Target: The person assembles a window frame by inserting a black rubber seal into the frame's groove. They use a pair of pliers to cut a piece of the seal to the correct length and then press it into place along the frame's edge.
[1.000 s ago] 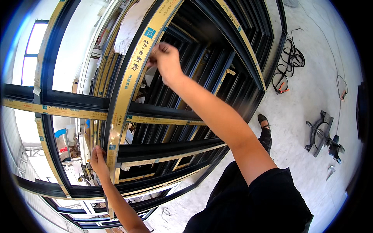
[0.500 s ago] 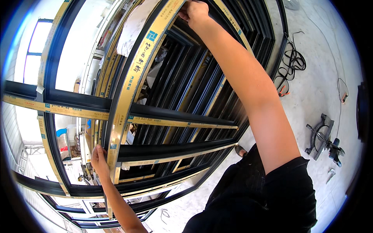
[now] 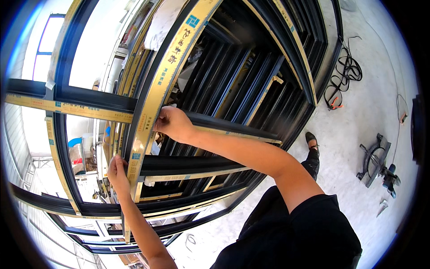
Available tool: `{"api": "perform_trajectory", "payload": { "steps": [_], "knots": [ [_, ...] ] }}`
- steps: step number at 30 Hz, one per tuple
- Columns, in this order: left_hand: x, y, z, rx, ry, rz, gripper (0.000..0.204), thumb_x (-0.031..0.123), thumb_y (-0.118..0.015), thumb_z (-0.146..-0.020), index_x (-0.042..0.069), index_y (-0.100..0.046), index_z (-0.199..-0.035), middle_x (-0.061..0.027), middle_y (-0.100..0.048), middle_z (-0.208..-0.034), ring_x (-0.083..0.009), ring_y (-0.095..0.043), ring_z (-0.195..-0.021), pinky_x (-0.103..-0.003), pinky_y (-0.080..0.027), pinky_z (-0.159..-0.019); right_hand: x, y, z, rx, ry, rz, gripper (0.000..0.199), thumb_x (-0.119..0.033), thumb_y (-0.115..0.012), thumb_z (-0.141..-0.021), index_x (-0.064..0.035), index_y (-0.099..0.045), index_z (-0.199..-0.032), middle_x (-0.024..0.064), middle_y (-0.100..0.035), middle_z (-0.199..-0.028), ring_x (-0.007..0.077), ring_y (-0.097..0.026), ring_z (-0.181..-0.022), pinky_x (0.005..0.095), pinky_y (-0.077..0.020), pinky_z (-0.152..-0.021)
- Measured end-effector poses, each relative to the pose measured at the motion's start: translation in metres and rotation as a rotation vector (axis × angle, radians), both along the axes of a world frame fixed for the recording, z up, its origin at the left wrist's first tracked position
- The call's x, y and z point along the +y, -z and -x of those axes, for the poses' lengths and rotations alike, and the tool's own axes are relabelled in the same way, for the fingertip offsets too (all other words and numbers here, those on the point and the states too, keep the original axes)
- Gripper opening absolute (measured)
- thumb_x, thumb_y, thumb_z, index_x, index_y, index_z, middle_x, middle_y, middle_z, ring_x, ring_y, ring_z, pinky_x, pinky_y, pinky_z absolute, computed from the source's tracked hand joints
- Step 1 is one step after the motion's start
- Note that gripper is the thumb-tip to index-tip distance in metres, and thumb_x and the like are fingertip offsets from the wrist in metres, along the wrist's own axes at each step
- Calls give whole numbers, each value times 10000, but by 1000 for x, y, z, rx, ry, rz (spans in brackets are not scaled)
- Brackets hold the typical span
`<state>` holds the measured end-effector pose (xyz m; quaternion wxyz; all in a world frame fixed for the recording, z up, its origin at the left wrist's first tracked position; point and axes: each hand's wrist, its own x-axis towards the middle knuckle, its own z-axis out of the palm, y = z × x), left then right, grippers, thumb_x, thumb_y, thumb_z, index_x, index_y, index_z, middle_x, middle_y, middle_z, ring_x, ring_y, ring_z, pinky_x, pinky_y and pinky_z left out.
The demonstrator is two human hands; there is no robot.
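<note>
Before me leans a dark window frame (image 3: 154,94), its bars faced with yellow printed protective tape. My left hand (image 3: 118,175) grips the outer edge of its long tilted bar, low down, with the thumb up. Across from it, my right hand (image 3: 175,125) is at the bar's inner edge, close to where a dark crossbar (image 3: 215,123) joins. The fingers of that hand are curled together against the bar, and their tips are partly hidden, so what they pinch cannot be made out.
Behind stand several more dark frames (image 3: 233,85), stacked closely. On the pale floor at right lie a coiled black strap (image 3: 347,71) with an orange-handled clip (image 3: 335,106) and a dark tool with a curved base (image 3: 374,159). My shoe (image 3: 311,140) shows beside the frames.
My right hand has come down from the top of the tilted bar to the crossbar joint, its elbow bending. My left hand keeps its place on the bar. The view has shifted slightly.
</note>
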<state>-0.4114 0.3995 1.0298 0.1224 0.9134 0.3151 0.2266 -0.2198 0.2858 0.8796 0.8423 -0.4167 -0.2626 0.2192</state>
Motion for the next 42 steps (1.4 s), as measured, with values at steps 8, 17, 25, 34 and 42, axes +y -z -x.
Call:
{"api": "perform_trajectory", "payload": {
  "steps": [8, 17, 25, 34, 42],
  "knots": [
    [1, 2, -5, -11, -30, 50, 453, 378, -469, -1045, 28, -547, -766, -8, -483, -675, -104, -412, -656, -269, -341, -618, -6, -5, -28, 297, -115, -143, 119, 7, -796, -740, 11, -697, -805, 61, -689, -750, 164, -628, -683, 303, -523, -676],
    [0, 1, -2, -13, -15, 25, 437, 328, -462, -1049, 30, -526, -737, -8, -472, -665, -101, -404, -646, -269, -336, -615, -78, -15, -171, 437, 207, -34, 189, -20, -827, -725, -21, -664, -820, 83, -672, -803, 185, -620, -756, 311, -534, -746],
    [-8, -2, -4, -20, -40, 17, 429, 344, -498, -1036, 25, -540, -751, -3, -483, -669, -90, -406, -651, -264, -330, -614, -87, -2, -90, 207, 222, 110, 163, -188, -759, -857, -45, -683, -870, 68, -673, -828, 141, -614, -743, 305, -532, -713],
    [-5, 1, -6, -51, -40, 63, 444, 365, -492, -1036, 29, -548, -752, 6, -488, -675, -96, -406, -660, -258, -336, -634, -8, -12, 59, 214, -341, 74, 247, -222, -703, -909, 22, -686, -872, 70, -679, -697, 115, -646, -599, 235, -497, -500],
    [-9, 2, -7, -21, -76, 2, 461, 372, -484, -1036, 19, -553, -748, -3, -479, -657, -105, -403, -653, -269, -324, -615, -4, -24, 40, 391, -167, -19, 190, -69, -682, -884, 50, -669, -737, 116, -640, -590, 155, -600, -481, 293, -465, -474]
  ]
}}
